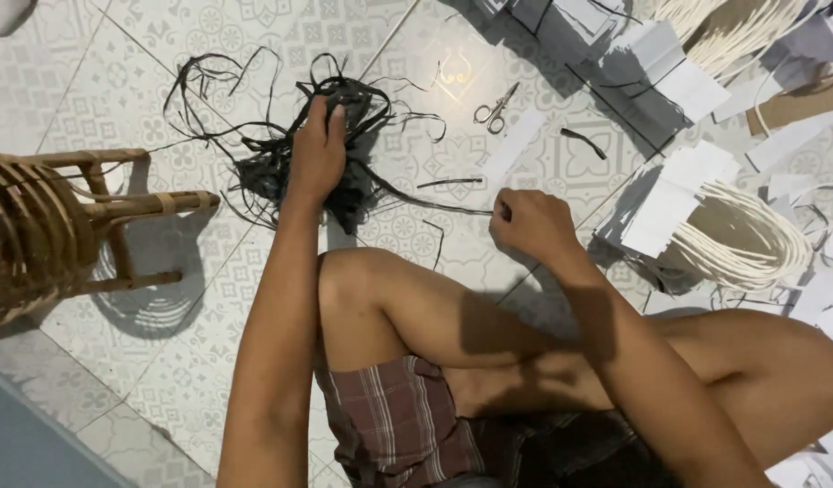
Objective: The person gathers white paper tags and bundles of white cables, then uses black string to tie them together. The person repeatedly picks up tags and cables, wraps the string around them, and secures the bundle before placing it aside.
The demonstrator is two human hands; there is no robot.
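Observation:
A tangled bundle of black strips [281, 136] lies on the patterned tile floor ahead of my knee. My left hand [319, 149] presses down on the bundle with fingers curled into it. My right hand [529, 221] is closed around one thin black strand [434, 201] that runs left to the bundle. My bent leg [407, 307] lies between the two arms.
Small scissors [496, 108] lie on the tiles beyond my right hand. White paper bags with cord handles [705, 217] are piled at the right and top right. A rattan chair [46, 226] stands at the left. Short black offcuts [583, 140] lie about.

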